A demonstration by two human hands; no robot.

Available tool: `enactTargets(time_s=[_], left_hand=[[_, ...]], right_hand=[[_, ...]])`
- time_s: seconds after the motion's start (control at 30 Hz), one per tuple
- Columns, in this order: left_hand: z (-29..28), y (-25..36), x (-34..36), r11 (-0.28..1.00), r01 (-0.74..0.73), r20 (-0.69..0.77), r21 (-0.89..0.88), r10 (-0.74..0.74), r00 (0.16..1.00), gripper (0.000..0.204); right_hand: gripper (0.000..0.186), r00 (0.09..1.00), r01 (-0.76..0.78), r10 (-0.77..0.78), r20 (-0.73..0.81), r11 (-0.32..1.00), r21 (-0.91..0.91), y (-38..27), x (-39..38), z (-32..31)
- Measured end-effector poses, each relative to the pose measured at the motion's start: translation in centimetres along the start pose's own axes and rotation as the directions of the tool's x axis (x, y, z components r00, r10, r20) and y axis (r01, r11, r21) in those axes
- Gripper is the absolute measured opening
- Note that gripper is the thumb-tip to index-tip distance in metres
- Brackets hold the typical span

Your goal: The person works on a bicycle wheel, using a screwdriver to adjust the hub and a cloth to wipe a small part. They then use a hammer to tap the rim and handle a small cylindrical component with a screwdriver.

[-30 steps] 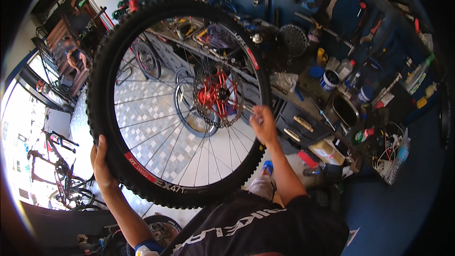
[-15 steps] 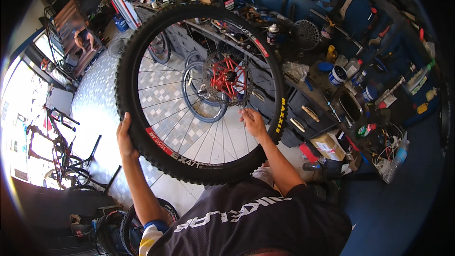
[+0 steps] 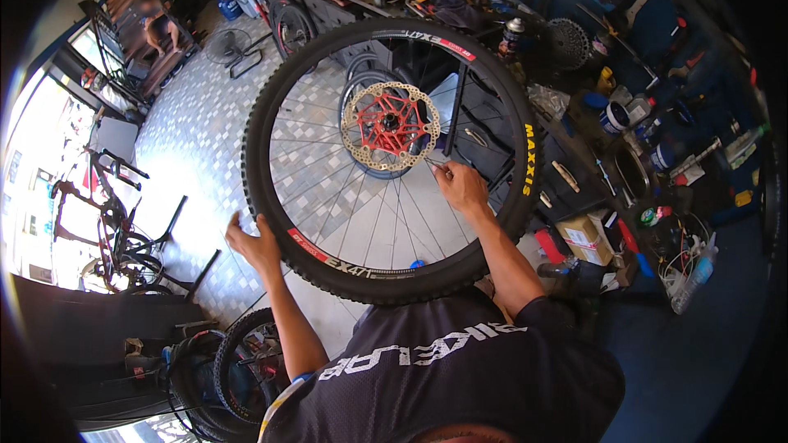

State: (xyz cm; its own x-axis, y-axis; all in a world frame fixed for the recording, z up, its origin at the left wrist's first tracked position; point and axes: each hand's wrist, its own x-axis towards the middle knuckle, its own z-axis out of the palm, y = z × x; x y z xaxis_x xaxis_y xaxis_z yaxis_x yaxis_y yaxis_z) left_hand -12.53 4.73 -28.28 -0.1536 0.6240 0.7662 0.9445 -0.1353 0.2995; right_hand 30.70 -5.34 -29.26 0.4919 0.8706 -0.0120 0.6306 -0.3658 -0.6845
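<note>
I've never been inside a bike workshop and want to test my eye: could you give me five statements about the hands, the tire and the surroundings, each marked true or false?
1. The left hand is at the outer edge of the tire. True.
2. The brake disc has a red middle. True.
3. The right hand is on the yellow lettering. False: the right hand is within the tire's ring, just below and right of the brake disc.
4. A fan stands on the tiled floor. True.
5. The person's shirt is plain white. False: the shirt is dark with white lettering.
</note>
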Motion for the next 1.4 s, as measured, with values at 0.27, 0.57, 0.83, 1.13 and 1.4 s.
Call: enactTargets(time_s=[0.27,0.57,0.83,1.13,1.4], left_hand=[[1.8,13.0,-3.6,0.651,0.735,0.982,-0.191,0.129,0.14,0.088],[10.9,15.7,-3.9,-0.515,0.852,0.887,0.091,0.431,0.166,0.014],[13.7,18.7,1.2,-0.498,0.864,0.955,-0.07,0.216,0.202,0.015],[16.6,24.0,6.0,-0.42,0.879,0.974,-0.224,-0.061,0.218,0.016],[17.8,25.2,6.9,-0.435,0.858,0.962,-0.271,-0.141,0.233,0.02]], right_hand=[[0.044,0.984,0.137,-0.13,0.121,0.989,-0.055,-3.7,1.5,2.3],[0.041,0.919,0.332,-0.32,0.229,0.943,-0.015,-7.3,7.1,3.0],[0.032,0.696,0.655,-0.696,0.178,0.717,0.238,-7.4,21.2,-2.0],[0.08,0.498,0.543,-0.48,-0.722,0.822,-0.172,-7.2,61.4,-25.5],[0.062,0.609,0.469,-0.226,-0.76,0.876,0.116,-10.3,74.9,-27.9]])
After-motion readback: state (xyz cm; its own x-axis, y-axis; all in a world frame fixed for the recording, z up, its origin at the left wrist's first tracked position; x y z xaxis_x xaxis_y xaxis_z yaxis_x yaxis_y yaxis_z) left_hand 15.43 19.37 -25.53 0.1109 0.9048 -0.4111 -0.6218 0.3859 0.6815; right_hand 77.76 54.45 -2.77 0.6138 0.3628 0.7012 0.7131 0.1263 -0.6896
